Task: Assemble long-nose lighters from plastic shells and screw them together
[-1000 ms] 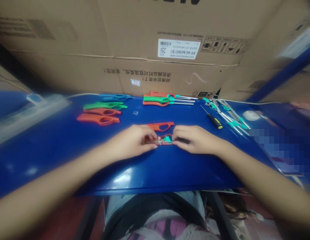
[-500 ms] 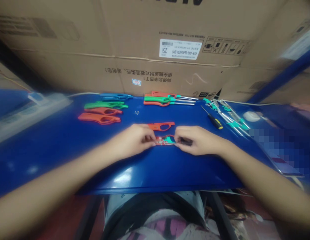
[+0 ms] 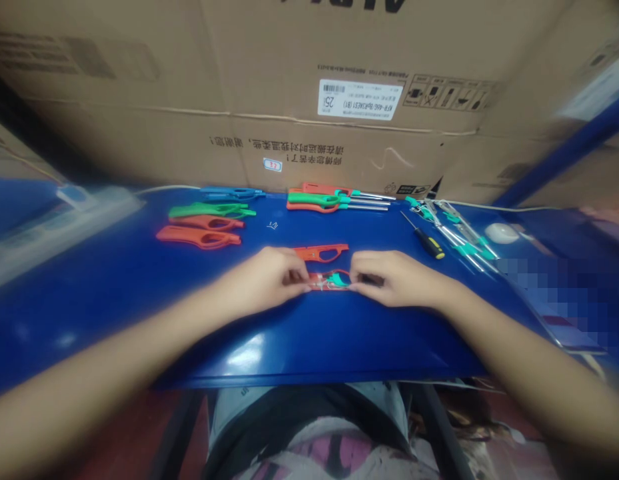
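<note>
Between my hands lies a red lighter shell half [image 3: 318, 283], its inside facing up, with a green trigger [image 3: 338, 280] and thin wires in it. My left hand [image 3: 278, 277] is closed, pinching the shell's left end between thumb and fingers. At the right end, my right hand [image 3: 389, 279] is closed in a pinch too; its fingers cover that end and any tube there. A second orange-red shell half [image 3: 321, 253] lies just behind, apart from the held one and partly hidden by my left hand.
Lighters with metal tubes [image 3: 334, 199] lie at the back. Coloured shell pieces [image 3: 202, 235] are at left, near a power strip [image 3: 69, 227]. A screwdriver [image 3: 430, 244] and several metal-tube inner parts [image 3: 462, 237] lie at right. A cardboard box [image 3: 269, 73] walls the back.
Almost nothing differs. My right hand's fingers have shifted very slightly at the shell's right end; my left hand keeps its pinch.
</note>
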{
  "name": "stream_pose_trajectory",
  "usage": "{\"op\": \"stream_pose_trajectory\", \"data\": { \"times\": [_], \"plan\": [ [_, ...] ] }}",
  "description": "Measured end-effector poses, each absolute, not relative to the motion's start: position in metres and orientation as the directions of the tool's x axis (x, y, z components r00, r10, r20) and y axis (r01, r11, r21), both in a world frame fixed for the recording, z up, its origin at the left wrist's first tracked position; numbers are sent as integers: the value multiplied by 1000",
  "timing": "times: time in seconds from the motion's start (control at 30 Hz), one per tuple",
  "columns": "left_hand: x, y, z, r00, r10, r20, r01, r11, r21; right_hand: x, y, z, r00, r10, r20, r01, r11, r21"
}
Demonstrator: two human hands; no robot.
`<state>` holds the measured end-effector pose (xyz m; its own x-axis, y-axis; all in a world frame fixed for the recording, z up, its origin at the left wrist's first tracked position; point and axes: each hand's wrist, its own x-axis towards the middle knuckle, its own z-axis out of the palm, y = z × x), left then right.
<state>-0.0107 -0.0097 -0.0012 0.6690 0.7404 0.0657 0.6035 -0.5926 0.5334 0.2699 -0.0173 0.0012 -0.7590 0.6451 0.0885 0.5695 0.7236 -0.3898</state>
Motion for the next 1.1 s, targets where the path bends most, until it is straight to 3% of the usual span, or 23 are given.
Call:
{"op": "stream_pose_trajectory", "data": {
  "times": [0.53,0.7,0.83,1.1],
  "plan": [
    [-11,-9,-1,676,732,85,592,-608,529,274,-17,6,-749,658,74,580,705,-408],
    [-9,-13,4,664,733,144,636,-656,406,271,-19,4,-741,657,139,564,721,-403],
    [-5,-17,1,759,610,225,534,-782,321,269,-18,0,-764,630,137,543,743,-390],
    [-2,-18,-17,850,489,198,400,-842,362,268,-16,-5,-768,627,129,553,751,-359]
  ]
}}
